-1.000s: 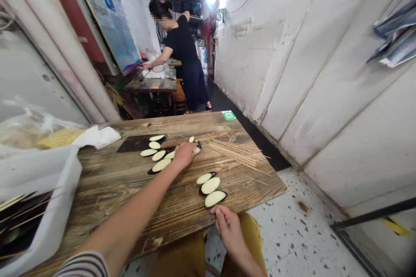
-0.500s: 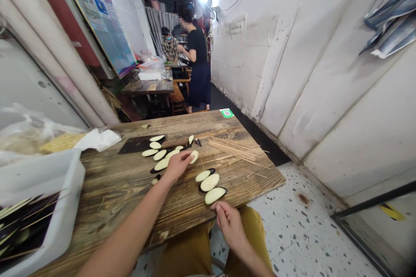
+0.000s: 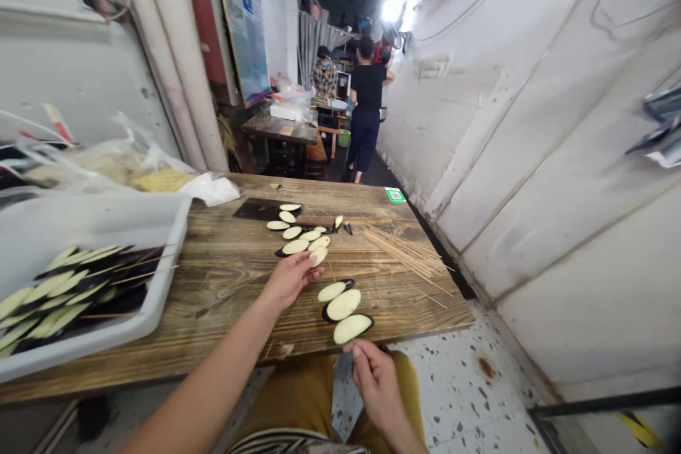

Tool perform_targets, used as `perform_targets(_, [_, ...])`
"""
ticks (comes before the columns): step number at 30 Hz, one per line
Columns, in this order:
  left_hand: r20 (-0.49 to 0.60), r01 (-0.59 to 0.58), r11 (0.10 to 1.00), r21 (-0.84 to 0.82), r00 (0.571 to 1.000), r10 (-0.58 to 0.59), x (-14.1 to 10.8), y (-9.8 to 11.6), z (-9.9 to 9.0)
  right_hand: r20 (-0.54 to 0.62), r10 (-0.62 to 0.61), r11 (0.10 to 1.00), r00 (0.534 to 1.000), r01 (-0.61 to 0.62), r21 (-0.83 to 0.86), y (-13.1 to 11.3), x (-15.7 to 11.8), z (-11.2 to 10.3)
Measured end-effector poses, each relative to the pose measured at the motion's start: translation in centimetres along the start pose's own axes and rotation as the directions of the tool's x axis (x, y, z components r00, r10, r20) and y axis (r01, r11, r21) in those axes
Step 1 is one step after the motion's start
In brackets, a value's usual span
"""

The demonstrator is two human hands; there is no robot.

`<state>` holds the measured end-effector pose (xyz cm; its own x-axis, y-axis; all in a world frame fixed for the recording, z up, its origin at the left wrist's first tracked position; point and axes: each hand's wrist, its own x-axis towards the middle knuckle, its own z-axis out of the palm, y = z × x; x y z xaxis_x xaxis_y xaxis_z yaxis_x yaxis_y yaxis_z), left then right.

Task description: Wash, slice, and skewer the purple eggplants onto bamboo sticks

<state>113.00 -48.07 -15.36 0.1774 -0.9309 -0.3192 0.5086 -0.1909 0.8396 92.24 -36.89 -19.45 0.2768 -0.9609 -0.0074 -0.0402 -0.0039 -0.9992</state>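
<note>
My left hand point(image 3: 290, 279) pinches a pale oval eggplant slice point(image 3: 318, 256) by its edge, above the wooden table. My right hand point(image 3: 377, 377), at the table's front edge, is closed on the near end of a thin bamboo skewer. Three dark-skinned eggplant slices point(image 3: 343, 305) are threaded along that skewer in a row, and its thin tip point(image 3: 333, 271) shows past the farthest one, just short of the held slice. Several loose eggplant slices point(image 3: 292, 233) lie beyond my left hand, around a knife with a dark blade point(image 3: 255, 208) and wooden handle.
Loose bamboo skewers point(image 3: 407, 253) lie fanned on the right of the table point(image 3: 223, 291). A white bin point(image 3: 173, 255) of skewered eggplant stands at left, plastic bags point(image 3: 122, 156) behind it. Two people, one in black point(image 3: 367, 96), are farther back near another table point(image 3: 281, 129).
My view has swung left, showing more of the bin. My left hand has brought its slice nearer the skewer's tip. The person in black has turned away.
</note>
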Motion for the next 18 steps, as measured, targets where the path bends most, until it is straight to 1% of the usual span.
perform_targets(3, [0.050, 0.040, 0.998, -0.040, 0.998, -0.038, -0.2, 0.3, 0.0, 0.009, -0.011, 1.000, 1.000, 0.011, -0.021, -0.2, -0.1, 0.0])
perform_targets(8, [0.005, 0.043, 0.994, -0.103, 0.999, -0.042, -0.3, 0.9, 0.4, 0.005, -0.011, 0.998, 1.000, 0.011, -0.064, -0.8, 0.0, -0.1])
perform_targets(14, [0.002, 0.062, 0.996, -0.066, 0.998, -0.061, -0.5, 1.0, 0.9, 0.007, 0.010, 0.999, 1.000, -0.010, -0.047, -0.5, 0.1, -0.1])
perform_targets(18, [0.000, 0.062, 0.997, -0.035, 0.998, -0.062, -0.4, 0.8, 1.1, 0.017, 0.031, 1.000, 0.999, -0.031, -0.004, -0.3, 0.0, -0.2])
